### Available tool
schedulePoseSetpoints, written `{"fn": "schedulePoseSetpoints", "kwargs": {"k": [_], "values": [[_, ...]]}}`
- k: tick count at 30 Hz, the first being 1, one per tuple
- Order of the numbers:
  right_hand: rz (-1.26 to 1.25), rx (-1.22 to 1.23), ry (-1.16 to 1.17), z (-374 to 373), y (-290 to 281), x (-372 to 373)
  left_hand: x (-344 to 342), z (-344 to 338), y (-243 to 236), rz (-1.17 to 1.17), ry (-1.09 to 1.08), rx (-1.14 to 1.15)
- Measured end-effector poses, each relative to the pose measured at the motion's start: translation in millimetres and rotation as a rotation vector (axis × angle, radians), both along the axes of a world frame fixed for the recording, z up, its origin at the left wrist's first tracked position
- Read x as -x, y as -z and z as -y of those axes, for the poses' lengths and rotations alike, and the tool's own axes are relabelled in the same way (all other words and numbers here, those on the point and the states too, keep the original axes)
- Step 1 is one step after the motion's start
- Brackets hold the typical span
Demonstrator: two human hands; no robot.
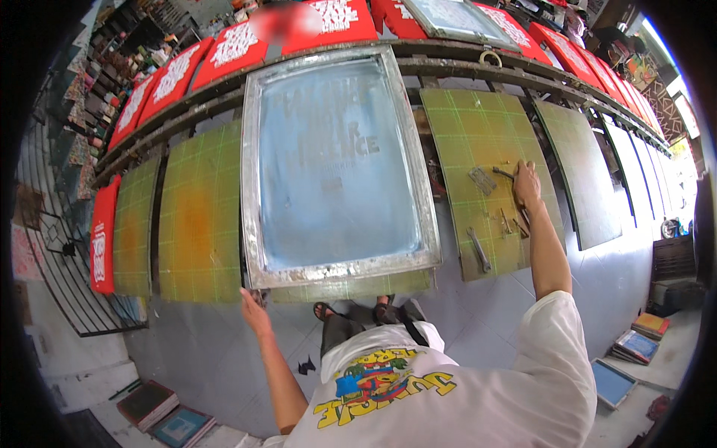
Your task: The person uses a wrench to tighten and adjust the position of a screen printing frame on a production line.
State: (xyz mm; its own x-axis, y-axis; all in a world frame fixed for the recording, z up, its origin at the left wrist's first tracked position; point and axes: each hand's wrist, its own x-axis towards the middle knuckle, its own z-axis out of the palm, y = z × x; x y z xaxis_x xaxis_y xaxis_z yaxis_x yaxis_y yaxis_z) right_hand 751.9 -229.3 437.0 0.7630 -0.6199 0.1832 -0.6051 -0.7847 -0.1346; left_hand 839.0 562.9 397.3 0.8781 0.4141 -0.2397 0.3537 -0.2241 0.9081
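A silk-screen printing frame (340,277), silver-edged with blue mesh, lies in front of me over a green-yellow board. By its near left corner is my left hand (255,313), its fingers closed around a small dark piece that I cannot make out. My right hand (527,187) reaches over the board on the right (455,138), closed on a dark wrench (504,173) whose end sticks out to the left. Beside that hand lie a flat metal piece (482,181) and several small bolts (506,222). Another wrench (479,250) rests nearer to me on the same board.
More boards (200,216) line the rack to left and right. Red printed shirts (231,54) lie along the far side, with a second screen frame (463,22) over them. A metal rail (89,291) stands at left. Small framed screens (615,383) lie on the right ledge.
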Motion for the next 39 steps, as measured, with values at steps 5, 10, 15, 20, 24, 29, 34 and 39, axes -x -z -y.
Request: {"fn": "schedulePoseSetpoints", "kwargs": {"k": [5, 10, 15, 20, 24, 29, 34, 39], "values": [[-0.168, -0.101, -0.035, 15.5, 5.3, 3.9, 9.1, -6.0, -25.7, 0.245, 0.001, -0.209], [-0.348, -0.188, 0.155, 13.2, -8.4, 8.3, 1.1, 17.2, -80.2, 0.309, -0.015, -0.332], [0.075, 0.047, 0.175, -65.9, -59.4, 34.8, 0.9, -6.2, -91.1, 0.514, -0.008, -0.421], [0.728, -0.233, 0.135, -253.8, -124.9, 108.2, 13.7, 5.8, -107.4, 0.529, 0.073, -0.431], [0.692, -0.705, 0.213, -363.5, -80.4, 186.5, 26.2, 56.1, -102.8, 0.46, 0.273, -0.188], [1.064, -1.638, 0.538, -457.1, 3.4, 210.0, 47.0, 127.5, -93.8, 0.101, 0.783, 0.251], [1.298, -1.865, 0.513, -463.4, 23.4, 187.3, 65.1, 174.7, -95.0, -0.053, 1.237, 0.228], [1.375, -2.052, 0.518, -451.3, 38.2, 177.3, 71.6, 198.5, -88.6, -0.057, 1.297, 0.294]]}}
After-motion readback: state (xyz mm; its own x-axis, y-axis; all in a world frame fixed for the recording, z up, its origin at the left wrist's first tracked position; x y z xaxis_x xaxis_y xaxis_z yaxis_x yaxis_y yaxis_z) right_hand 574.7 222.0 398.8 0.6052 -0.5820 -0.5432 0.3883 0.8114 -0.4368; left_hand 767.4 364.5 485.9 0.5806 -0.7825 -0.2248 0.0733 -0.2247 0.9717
